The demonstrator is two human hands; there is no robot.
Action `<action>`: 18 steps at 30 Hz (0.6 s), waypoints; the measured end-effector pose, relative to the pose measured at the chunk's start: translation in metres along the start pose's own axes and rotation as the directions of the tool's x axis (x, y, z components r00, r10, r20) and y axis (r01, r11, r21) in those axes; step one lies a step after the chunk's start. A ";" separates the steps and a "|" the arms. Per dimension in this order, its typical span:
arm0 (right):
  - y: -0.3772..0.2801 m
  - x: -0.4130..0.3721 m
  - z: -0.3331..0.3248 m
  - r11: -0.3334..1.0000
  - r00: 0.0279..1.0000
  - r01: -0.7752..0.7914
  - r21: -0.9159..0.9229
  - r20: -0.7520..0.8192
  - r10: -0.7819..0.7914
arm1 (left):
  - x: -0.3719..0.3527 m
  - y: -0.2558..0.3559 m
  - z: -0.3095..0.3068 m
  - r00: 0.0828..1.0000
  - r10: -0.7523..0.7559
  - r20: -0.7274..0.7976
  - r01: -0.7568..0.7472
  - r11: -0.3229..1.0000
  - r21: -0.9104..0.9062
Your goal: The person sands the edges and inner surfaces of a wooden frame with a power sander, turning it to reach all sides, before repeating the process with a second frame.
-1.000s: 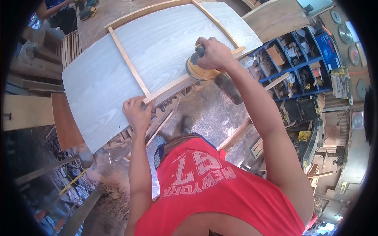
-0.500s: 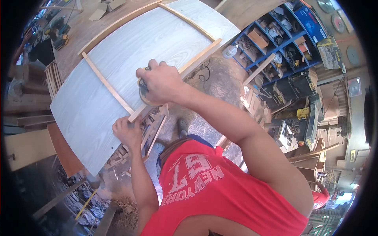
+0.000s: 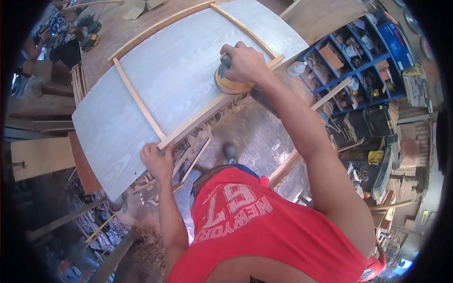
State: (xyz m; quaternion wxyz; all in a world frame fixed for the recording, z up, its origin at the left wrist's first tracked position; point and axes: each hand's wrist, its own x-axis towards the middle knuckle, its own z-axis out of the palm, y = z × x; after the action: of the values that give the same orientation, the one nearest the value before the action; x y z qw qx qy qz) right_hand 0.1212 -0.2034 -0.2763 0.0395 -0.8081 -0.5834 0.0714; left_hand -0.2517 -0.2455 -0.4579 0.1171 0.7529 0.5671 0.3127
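A pale wood-grain panel [image 3: 174, 70] lies in front of me with a frame of light wooden strips [image 3: 138, 98] on it. My right hand [image 3: 247, 62] is closed around a yellow and black power sander [image 3: 231, 86]. The sander rests on the near strip, toward its right end, and its underside is hidden. At the near left corner of the frame, my left hand [image 3: 158, 162] grips the strip's end, its fingers bent over the panel's edge.
Blue shelving [image 3: 344, 70] full of tools and parts stands at the right, with a white bottle [image 3: 296, 69] beside it. Wood offcuts [image 3: 188, 158] lie below the panel. Another person [image 3: 56, 33] is at the upper left, near a power tool [image 3: 89, 41].
My right hand has moved the sander along the near strip, away from the left corner toward the right end. My left hand stays at the corner. The view has shifted slightly.
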 end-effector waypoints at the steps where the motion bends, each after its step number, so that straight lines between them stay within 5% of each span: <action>1: 0.005 0.001 0.000 1.000 1.000 0.011 -0.005 -0.008 -0.011 | 0.000 0.007 -0.004 0.999 -0.042 0.010 0.041 0.999 0.023; 5: 0.017 0.004 0.007 0.995 0.994 0.099 0.025 -0.052 -0.098 | 0.026 0.071 -0.001 0.964 0.210 -0.165 -0.174 0.963 0.207; 7: 0.008 0.001 0.006 0.992 0.992 0.128 0.008 -0.023 -0.128 | 0.052 0.104 0.019 0.911 0.395 0.118 -0.402 0.915 0.042; 8: 0.002 -0.002 0.004 0.989 0.989 0.151 -0.006 -0.008 -0.151 | 0.056 0.108 0.026 0.908 0.404 0.113 -0.410 0.911 0.037; 10: -0.003 -0.012 0.009 0.982 0.982 0.189 0.033 -0.032 -0.187 | 0.073 0.116 0.053 0.839 0.262 0.477 -0.366 0.920 0.140; 18: 0.014 -0.006 0.003 0.984 0.985 0.170 0.056 0.010 -0.170 | 0.084 0.109 0.064 0.855 0.255 0.452 -0.369 0.911 0.184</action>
State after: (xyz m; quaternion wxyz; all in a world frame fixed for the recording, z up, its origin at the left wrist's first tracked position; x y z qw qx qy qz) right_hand 0.1317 -0.2138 -0.2804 0.0632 -0.7534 -0.6483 0.0899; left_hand -0.1145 -0.1917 -0.4211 0.0818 0.8935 0.4341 0.0808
